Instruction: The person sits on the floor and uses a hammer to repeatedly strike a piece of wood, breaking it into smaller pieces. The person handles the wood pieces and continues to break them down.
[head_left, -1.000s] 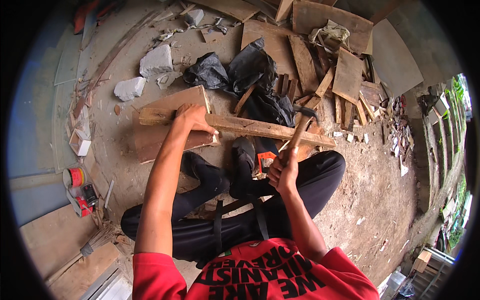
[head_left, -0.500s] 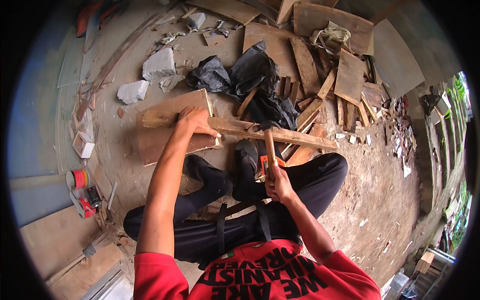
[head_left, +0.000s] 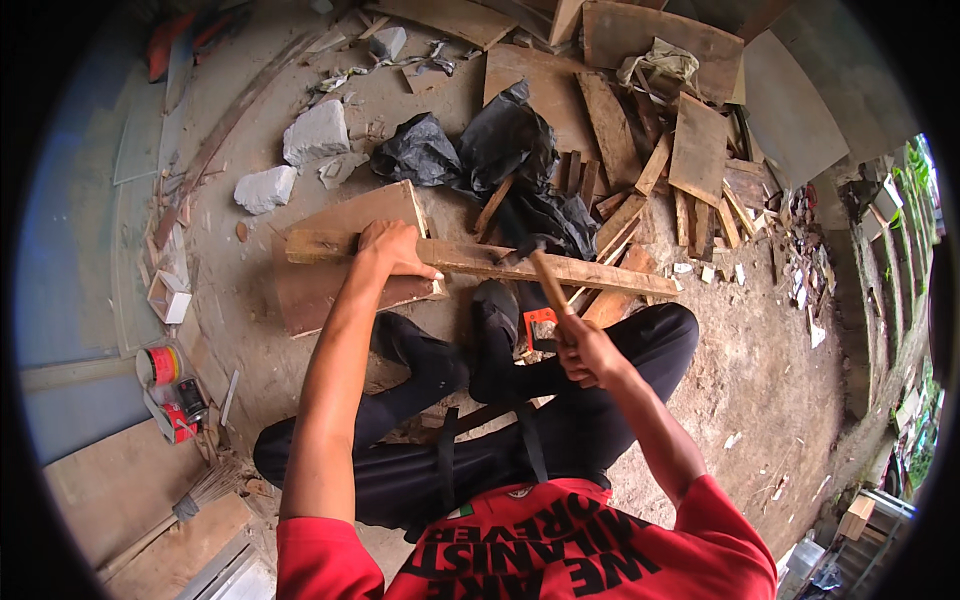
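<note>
My left hand (head_left: 392, 246) is wrapped over a long wooden beam (head_left: 475, 257), which lies crosswise in front of me. Under the beam's left part is a brown wooden panel piece (head_left: 340, 212) with pale, rough edges. In my right hand (head_left: 590, 352) is a hammer (head_left: 552, 284), gripped by its wooden handle. Its dark, slightly blurred head is at the beam's right half; whether it touches the wood I cannot tell. Between my shoe and right knee, an orange object (head_left: 540, 326) is partly hidden, its kind unclear.
Black plastic bags (head_left: 510, 140) lie beyond the beam. Scrap boards (head_left: 700, 150) pile up at the far right. White broken blocks (head_left: 318, 132) rest at the far left. Cans (head_left: 160, 366) and a brush broom (head_left: 205, 490) are at my left. My bent legs are close below the beam.
My right hand has shifted a little to the right, and the hammer's handle now slants more to the left. The left hand and the beam have hardly moved.
</note>
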